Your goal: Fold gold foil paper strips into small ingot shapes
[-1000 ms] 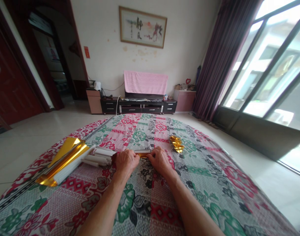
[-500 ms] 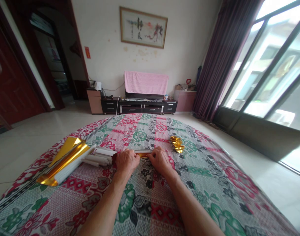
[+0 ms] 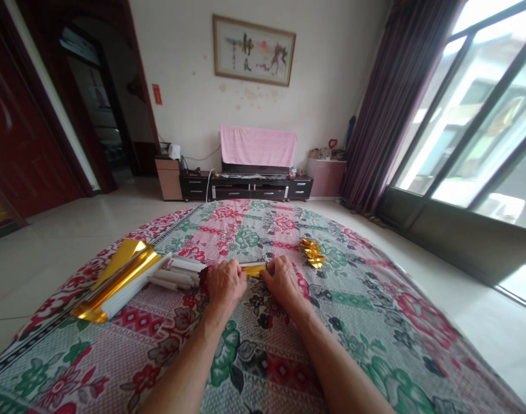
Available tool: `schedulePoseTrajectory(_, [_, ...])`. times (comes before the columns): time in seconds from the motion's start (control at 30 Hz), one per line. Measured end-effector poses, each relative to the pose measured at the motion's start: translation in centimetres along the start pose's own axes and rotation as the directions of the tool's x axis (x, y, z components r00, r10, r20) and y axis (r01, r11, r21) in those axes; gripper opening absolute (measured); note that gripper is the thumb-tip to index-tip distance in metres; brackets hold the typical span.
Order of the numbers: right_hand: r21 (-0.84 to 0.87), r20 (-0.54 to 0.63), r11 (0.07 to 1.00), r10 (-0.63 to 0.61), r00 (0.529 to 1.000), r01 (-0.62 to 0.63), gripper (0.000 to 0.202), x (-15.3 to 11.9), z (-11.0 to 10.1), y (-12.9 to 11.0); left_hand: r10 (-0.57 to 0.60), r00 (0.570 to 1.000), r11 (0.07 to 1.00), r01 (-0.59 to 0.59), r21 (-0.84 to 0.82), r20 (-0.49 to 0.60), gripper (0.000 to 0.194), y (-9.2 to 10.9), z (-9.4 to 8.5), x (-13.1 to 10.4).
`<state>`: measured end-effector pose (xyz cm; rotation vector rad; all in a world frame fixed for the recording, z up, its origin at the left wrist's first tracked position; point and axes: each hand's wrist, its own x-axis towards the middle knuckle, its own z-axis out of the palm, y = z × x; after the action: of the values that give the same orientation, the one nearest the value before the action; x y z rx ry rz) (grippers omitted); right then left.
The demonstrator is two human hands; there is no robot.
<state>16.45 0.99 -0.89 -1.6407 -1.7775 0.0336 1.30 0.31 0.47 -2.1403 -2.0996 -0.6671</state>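
A strip of gold foil paper (image 3: 254, 270) with a pale edge spans the gap between my two hands, low over the patterned cloth. My left hand (image 3: 226, 283) has its fingers closed on the left end. At the other end, my right hand (image 3: 283, 283) pinches the strip between thumb and fingers. Just left of my left hand lie several white paper rolls (image 3: 176, 272). Beyond them is a stack of gold foil sheets (image 3: 129, 276) with white backing, partly curled. Several folded gold foil pieces (image 3: 312, 253) sit together to the right of my right hand.
A floral cloth (image 3: 331, 322) in red, green and grey covers the round table. Past its far edge stand a low black TV cabinet (image 3: 249, 188) and a screen draped with a pink towel (image 3: 258, 146). A purple curtain (image 3: 375, 103) and a window are at the right.
The strip between my hands now shows more gold and less of its pale side. Both hands stay in nearly the same place. The view has shifted slightly.
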Motion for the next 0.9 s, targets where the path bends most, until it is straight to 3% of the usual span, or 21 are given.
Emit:
schedulePoseTrajectory(0.2, [0.003,0.035,0.999,-0.042,0.999,0.042,0.008,-0.05,-0.18,-0.25,-0.057,0.998,0.997,0.057,-0.051,-0.004,0.013,0.18,0.05,0.04])
schedulePoseTrajectory(0.47, [-0.030,0.089,0.998,-0.049,0.995,0.051,0.014,-0.01,-0.36,-0.51,-0.043,0.999,0.995,0.045,-0.084,0.026,0.018,-0.32,0.71,0.34])
schedulePoseTrajectory(0.67, [-0.044,0.092,0.996,-0.071,0.993,0.075,0.017,0.05,-0.21,-0.29,-0.003,0.999,0.999,0.004,-0.044,0.033,0.025,-0.50,0.70,0.34])
schedulePoseTrajectory(0.9, [-0.087,0.060,0.995,-0.036,0.998,0.041,0.017,-0.02,-0.04,-0.73,0.019,0.999,0.999,-0.017,0.042,-0.046,0.029,0.16,0.42,-0.13])
